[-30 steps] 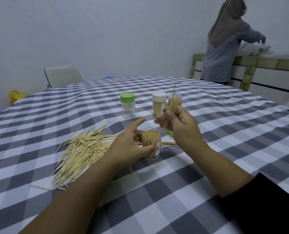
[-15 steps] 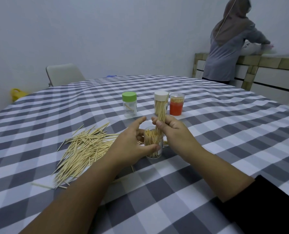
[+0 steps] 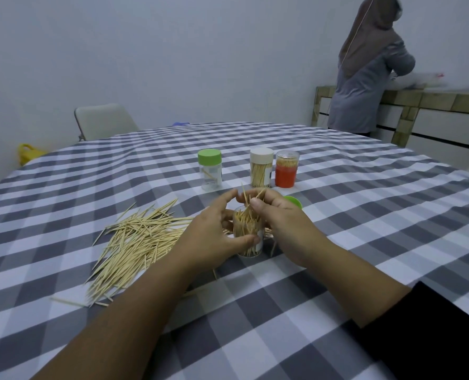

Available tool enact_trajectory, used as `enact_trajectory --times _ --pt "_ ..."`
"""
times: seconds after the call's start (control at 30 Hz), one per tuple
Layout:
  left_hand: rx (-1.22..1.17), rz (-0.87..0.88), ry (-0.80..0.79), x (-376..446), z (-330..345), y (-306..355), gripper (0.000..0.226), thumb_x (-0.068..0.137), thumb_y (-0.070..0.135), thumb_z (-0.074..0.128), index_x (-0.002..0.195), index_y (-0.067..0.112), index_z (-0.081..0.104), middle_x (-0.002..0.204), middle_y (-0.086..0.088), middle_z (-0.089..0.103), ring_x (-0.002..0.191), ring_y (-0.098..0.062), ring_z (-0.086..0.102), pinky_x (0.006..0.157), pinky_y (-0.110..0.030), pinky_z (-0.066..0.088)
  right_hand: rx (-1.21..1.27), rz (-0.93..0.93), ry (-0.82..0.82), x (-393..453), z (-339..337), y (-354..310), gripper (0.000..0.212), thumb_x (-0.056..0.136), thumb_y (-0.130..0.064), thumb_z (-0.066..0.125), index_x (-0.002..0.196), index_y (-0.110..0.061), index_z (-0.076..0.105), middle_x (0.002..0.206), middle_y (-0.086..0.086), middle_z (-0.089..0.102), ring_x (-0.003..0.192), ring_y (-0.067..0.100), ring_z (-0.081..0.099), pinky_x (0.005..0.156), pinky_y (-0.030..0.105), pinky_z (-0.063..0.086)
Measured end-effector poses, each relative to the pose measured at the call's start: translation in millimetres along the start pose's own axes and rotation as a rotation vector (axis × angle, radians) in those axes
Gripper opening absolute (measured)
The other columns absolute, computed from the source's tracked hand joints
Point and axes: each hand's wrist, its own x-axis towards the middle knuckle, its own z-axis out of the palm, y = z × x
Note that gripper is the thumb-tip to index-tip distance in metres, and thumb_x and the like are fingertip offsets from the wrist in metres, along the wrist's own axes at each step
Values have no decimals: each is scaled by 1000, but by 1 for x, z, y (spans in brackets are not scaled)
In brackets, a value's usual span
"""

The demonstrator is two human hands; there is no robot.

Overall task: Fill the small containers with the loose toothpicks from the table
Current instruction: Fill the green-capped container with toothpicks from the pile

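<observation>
toothpicks (image 3: pixel 248 204) half-seated in our open clear container (image 3: pixel 248 234): left hand (image 3: pixel 214 237) grips it, right hand (image 3: pixel 279 215) pinches the bundle. next, we judge: release, tap them level.

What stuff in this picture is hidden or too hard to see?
- Head view: the far side of the open container is hidden by the left hand and right hand.
- The green lid is mostly behind the right hand.
- The white bag on the far counter is blurred.
- The yellow thing is cut off by the table edge.
</observation>
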Motion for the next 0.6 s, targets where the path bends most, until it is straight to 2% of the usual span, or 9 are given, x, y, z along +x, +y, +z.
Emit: enact_trajectory --times 0.13,0.23,0.3,0.37,0.47,0.6 --pt "-9 1 8 0 0 0 90 74 29 79 145 40 24 109 10 65 94 4 62 73 -5 44 -89 -72 52 2 -1 3 25 99 -13 43 109 -31 56 118 -3 64 97 1 61 69 13 52" --pt "1 0 6 0 1 -1 91 74 31 78 146 40 22 115 8 64 98 1 62 76 -8 43 -113 -105 67 1 -2 2 29 99 -12 42 117 -31 55 120 -3 62 93 -7 59 65 6 48" --pt "9 6 5 0 1 -2 91 74 32 78 145 41 22 114 8 65 97 1 62 78 -10 45 -128 -123 60 2 -3 2 32 99 -10 42 123 -26 56 125 -2 61 104 -2 56 70 5 47" --pt "10 18 7 0 1 -2 90 74 33 78 144 43 23 111 8 65 95 2 62 81 -13 47 -188 -143 39 1 -3 2 36 99 -9 42 131 -22 53 132 -4 55 115 -1 49 82 3 44" --pt "26 36 20 0 3 0 88 73 34 77 140 47 22 99 18 64 90 12 60 74 -2 42 -278 -193 -15 1 -2 4 42 100 -13 41 141 -23 42 142 -10 45 124 -6 38 104 12 34" --pt "21 65 21 2 6 -1 87 72 33 75 142 45 25 95 18 66 89 10 61 76 -6 45 -605 -306 -20 2 0 6 47 101 -19 40 146 -26 30 145 -9 41 123 -12 28 110 21 23"
